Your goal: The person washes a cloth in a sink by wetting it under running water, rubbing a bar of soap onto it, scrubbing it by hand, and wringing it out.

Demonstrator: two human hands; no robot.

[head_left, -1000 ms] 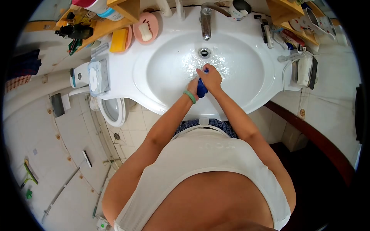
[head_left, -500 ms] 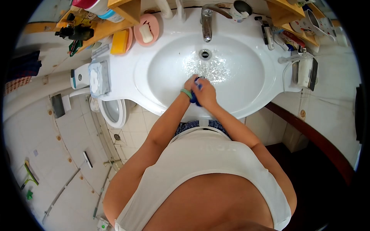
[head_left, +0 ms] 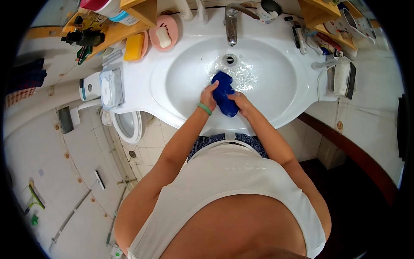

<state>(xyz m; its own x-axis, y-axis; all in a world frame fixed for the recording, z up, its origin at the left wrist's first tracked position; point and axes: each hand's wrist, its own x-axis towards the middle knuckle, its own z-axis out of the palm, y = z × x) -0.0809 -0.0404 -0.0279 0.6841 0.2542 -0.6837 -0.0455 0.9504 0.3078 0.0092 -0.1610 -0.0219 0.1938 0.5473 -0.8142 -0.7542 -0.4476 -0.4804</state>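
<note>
A dark blue cloth (head_left: 224, 93) hangs partly spread between my two hands over the front part of the white sink basin (head_left: 276, 90). My left hand (head_left: 208, 96), with a green bangle at the wrist, grips the cloth's left edge. On its right side my right hand (head_left: 240, 102) pinches the cloth. Beyond the cloth, rippling water (head_left: 243, 75) lies near the drain (head_left: 229, 60). The chrome faucet (head_left: 231, 26) stands behind the drain.
A white soap bar (head_left: 163, 37) sits in a pink dish, beside a yellow block (head_left: 134, 47). A wipes pack (head_left: 111, 88) lies on the left counter. Razors (head_left: 299, 36) and a cup (head_left: 269, 11) are at the back right. Wooden shelves overhang both sides.
The cloth was bunched between my closed hands; now it is opened out into a longer shape. My hands have moved apart, the right one to the right.
</note>
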